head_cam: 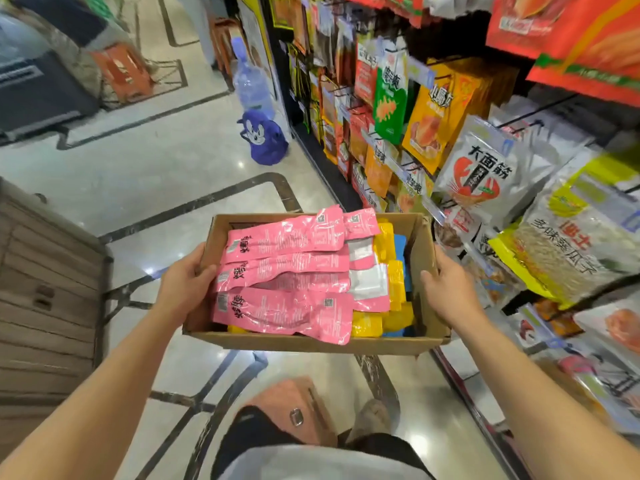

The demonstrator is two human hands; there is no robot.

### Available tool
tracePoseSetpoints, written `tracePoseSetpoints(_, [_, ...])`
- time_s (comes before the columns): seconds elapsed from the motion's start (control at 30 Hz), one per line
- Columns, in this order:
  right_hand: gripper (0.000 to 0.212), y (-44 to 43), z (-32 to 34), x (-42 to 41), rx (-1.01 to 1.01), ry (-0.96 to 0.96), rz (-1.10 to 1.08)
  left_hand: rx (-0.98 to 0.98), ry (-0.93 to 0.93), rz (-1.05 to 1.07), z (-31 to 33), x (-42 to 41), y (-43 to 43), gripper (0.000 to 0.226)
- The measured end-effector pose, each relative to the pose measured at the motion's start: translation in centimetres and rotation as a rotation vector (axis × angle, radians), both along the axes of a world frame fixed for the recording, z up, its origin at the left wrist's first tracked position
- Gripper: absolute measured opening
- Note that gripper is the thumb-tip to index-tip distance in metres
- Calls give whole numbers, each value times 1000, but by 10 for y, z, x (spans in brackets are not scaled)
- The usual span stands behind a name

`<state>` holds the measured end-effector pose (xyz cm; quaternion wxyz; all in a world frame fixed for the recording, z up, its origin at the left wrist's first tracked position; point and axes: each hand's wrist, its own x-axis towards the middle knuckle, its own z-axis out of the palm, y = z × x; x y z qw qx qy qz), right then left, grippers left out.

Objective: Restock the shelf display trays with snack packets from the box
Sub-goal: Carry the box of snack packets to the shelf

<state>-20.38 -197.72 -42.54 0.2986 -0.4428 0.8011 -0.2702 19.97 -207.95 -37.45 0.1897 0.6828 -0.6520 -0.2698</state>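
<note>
Box [311, 342] held in mid-air over floor [156, 168], w/ pink packets [284, 271] on top, yellow ones [388, 271] at right. Left hand [185, 284] grips left wall, right hand [446, 289] grips right wall. Shelf [485, 150] w/ hanging snack bags to the right.

Blue bag [264, 142], water bottle [252, 83] on floor [138, 174]

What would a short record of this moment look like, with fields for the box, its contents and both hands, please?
carried: cardboard box, open top, held above the floor
contents: pink packets on top, yellow packets beneath
left hand: grips the box's left wall
right hand: grips the box's right wall
nearby: snack bags hang on the person's right
</note>
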Motion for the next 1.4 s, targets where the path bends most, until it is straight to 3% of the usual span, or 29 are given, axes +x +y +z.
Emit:
tracePoseSetpoints(0.47, [64, -67, -63, -34, 13, 27, -219, 83, 28, -164, -61, -73, -142, 50])
tracePoseSetpoints(0.97, [62, -167, -121, 43, 74, -5, -668, 171, -7, -578, -157, -109, -398, 51])
tracePoseSetpoints(1.2, [59, -204, -202, 64, 161, -31, -809, 239, -44, -733, -238, -146, -468, 47])
tracePoseSetpoints(1.4, [60, -219, -315, 69, 149, -70, -886, 231, -96, -768, -352, -173, -492, 54])
